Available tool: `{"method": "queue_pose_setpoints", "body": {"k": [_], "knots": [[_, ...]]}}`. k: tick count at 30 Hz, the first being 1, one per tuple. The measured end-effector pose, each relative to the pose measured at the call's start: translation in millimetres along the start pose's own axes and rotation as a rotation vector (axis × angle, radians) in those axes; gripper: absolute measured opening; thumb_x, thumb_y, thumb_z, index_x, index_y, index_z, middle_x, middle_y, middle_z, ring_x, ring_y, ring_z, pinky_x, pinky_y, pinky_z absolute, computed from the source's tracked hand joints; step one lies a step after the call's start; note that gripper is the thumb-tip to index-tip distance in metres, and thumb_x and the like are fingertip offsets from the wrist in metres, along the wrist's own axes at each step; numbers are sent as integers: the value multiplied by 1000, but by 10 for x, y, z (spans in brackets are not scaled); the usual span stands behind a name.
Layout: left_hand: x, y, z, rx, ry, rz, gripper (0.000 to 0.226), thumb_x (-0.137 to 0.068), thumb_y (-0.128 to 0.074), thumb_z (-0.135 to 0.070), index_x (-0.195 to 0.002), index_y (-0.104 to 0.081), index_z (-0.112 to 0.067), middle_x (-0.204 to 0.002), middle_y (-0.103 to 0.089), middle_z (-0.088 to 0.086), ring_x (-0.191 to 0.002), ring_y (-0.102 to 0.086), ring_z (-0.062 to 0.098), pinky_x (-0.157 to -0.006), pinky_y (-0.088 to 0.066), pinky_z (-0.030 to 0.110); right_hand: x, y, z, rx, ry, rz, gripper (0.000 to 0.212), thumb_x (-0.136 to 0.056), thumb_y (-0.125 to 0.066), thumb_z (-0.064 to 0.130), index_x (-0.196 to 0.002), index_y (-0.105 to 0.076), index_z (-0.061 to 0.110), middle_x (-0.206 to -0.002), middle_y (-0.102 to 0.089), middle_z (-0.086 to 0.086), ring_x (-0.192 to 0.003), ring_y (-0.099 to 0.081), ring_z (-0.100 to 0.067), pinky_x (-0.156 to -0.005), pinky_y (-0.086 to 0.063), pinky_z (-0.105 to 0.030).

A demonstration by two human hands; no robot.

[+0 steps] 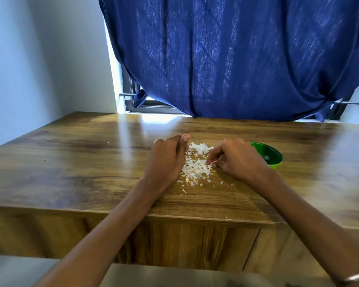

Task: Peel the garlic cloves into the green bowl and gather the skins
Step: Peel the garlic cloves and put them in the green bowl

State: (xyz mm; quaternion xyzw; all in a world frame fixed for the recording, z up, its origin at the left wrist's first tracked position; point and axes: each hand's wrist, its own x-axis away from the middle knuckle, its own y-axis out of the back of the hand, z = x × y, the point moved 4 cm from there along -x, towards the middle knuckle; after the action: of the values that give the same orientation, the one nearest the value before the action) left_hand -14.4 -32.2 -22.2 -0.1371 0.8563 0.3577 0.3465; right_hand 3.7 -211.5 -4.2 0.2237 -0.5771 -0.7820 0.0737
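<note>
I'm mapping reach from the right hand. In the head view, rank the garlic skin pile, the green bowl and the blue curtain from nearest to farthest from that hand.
From the right hand:
1. Garlic skin pile, touching its fingertips, on its left.
2. Green bowl, just behind the hand, to its right; almost as near.
3. Blue curtain, beyond the table's far edge.

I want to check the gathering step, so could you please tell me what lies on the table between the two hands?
In the head view, a pile of garlic skins lies on the table between the left hand and the right hand.
</note>
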Motion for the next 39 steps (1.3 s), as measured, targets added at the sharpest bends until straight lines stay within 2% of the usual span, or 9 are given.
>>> {"method": "queue_pose_setpoints", "body": {"k": [6,13,18,20,22,27,31,33,39], "knots": [[-7,-31,32,10,11,10,54,-107,-35,-50,-82,-69,-17,-64,-67,-6,-58,-64,13,-62,-55,44,16,-19,5,115,12,-5,17,-89,-75,22,-100,-73,35,-110,-68,12,-104,-61,-8,-99,-51,-37],[-11,-53,60,20,31,17,52,-107,-37,-50,-80,-70,-19,-63,-67,-7,-58,-64,10,-64,-56,42,27,-58,6,134,25,-8,20,-86,-77,17,-86,-67,34,-95,-67,15,-96,-62,-8,-91,-55,-42],[-7,-57,54,31,24,17,48,-108,-41,-46,-81,-69,-18,-62,-67,-7,-56,-63,10,-63,-56,42,55,-6,-31,95,11,-30,22,-87,-77,26,-104,-68,37,-103,-69,14,-101,-62,-8,-96,-53,-43],[-13,-61,52,6,7,11,39,-107,-48,-41,-85,-69,-17,-64,-68,-6,-57,-63,11,-62,-55,41,79,51,-39,59,21,-66,21,-90,-74,29,-108,-70,37,-107,-70,15,-99,-61,-3,-98,-52,-37],[-26,-70,44,-10,2,11,22,-104,-57,-32,-94,-69,-17,-72,-70,-7,-59,-63,7,-63,-55,36,103,119,-35,28,25,-125,18,-90,-73,32,-107,-71,38,-107,-69,17,-96,-58,0,-90,-48,-28],[-26,-70,-55,58,-120,25,8,-99,-65,-15,-103,-72,-15,-94,-74,-6,-69,-58,-9,-69,-41,8,140,202,-13,-44,14,-237,15,-87,-77,31,-100,-71,37,-94,-60,21,-81,-54,7,-76,-39,-18],[-9,-121,-97,123,-146,98,24,-93,-75,-22,-115,-74,-14,-103,-74,-5,-76,-67,3,-74,-55,18,127,138,30,-138,25,-296,18,-89,-74,29,-107,-72,33,-93,-66,19,-83,-59,4,-81,-53,-25],[-10,-117,-102,104,-157,81,24,-89,-79,-21,-113,-75,-15,-101,-75,-6,-71,-65,4,-71,-54,20,110,94,28,-186,29,-334,17,-89,-74,29,-105,-74,33,-92,-69,19,-82,-62,3,-79,-55,-27],[-14,-12,-104,101,-190,-79,9,-88,-80,-13,-96,-78,-15,-91,-73,-11,-66,-58,-5,-66,-42,7,108,14,46,-534,33,-373,17,-86,-78,16,-93,-74,32,-80,-72,16,-74,-66,8,-62,-48,-6]]}}
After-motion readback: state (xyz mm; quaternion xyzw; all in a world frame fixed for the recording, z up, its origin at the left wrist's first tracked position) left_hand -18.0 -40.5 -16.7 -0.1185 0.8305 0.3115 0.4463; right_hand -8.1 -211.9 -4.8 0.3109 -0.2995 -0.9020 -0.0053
